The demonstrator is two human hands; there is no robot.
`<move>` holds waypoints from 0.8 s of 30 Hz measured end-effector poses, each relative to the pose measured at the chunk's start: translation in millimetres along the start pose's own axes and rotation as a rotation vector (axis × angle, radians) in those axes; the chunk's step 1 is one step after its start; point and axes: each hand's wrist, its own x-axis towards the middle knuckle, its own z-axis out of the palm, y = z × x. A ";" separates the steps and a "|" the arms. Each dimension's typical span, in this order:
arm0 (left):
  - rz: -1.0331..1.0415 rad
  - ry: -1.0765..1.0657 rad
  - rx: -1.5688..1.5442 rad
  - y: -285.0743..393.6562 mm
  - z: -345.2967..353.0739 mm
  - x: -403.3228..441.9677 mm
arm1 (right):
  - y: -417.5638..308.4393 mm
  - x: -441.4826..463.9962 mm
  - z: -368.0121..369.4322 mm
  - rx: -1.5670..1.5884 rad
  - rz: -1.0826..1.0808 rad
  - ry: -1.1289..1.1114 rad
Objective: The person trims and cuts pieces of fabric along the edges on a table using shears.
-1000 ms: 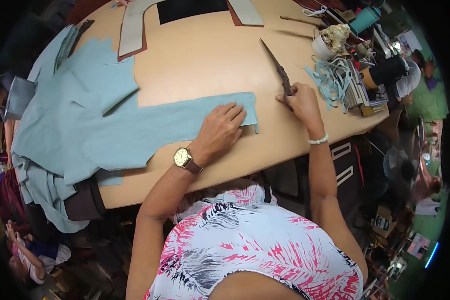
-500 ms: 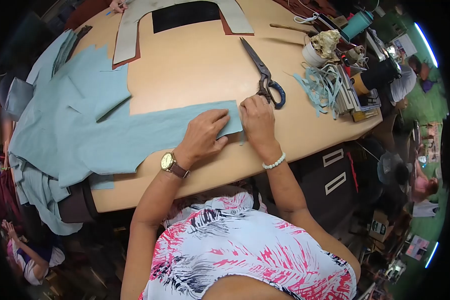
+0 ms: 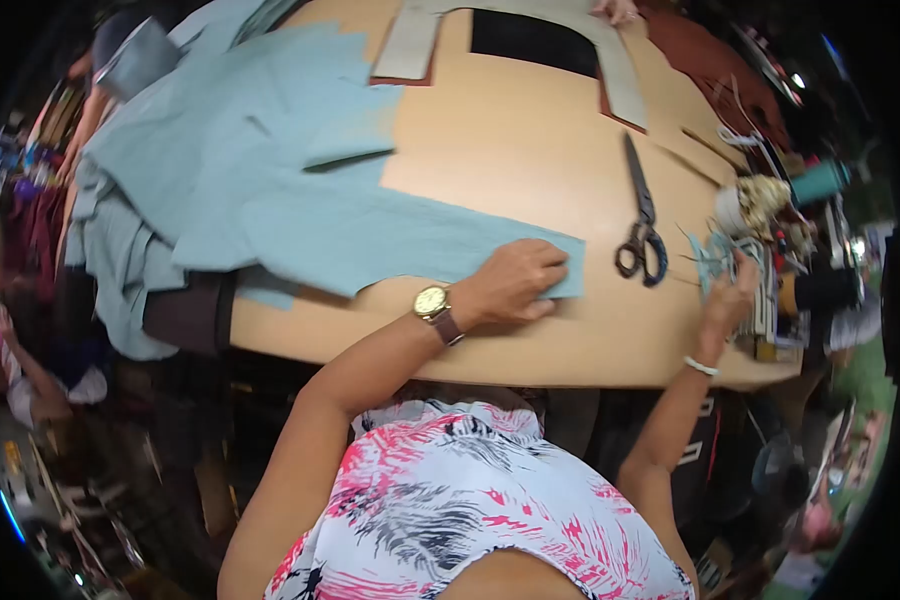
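Note:
Light blue cloth covers the left of the table, with a narrow part reaching right. On the end of that part rests my left hand, its fingers curled against the fabric. My right hand is at the pile of thin blue scraps on the right; it is blurred, and what its fingers hold, if anything, is unclear. Dark scissors lie on the table between my two hands, touched by neither, with the blades pointing away from me.
Grey and brown pattern pieces and a black piece lie at the far side. Another person's hand is there. A white pot, a teal bottle and a black spool crowd the right edge.
My right hand has let go of the scissors, passed by the cloth end and moved right to the scraps. My left hand stays on the cloth. The view has turned.

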 end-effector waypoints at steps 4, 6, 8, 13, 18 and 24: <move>0.026 0.126 0.033 4.5 -11.3 -1.6 | -19.3 38.7 -0.5 -0.040 0.029 -0.065; -0.089 0.318 0.179 3.5 -38.0 -5.9 | -60.8 35.5 12.0 0.322 0.098 -0.355; -0.253 0.523 0.355 -6.9 -66.8 -17.7 | -119.5 20.6 11.7 0.525 0.086 -0.605; -0.935 0.701 0.927 -32.3 -154.1 -115.8 | -205.3 -34.7 17.6 0.512 -0.298 -0.583; -1.092 0.639 1.159 -55.5 -155.0 -188.9 | -210.9 -66.0 -0.5 0.640 -0.125 -0.599; -1.093 0.928 0.818 -48.3 -164.6 -187.5 | -216.5 -72.8 -26.5 0.957 0.175 -0.674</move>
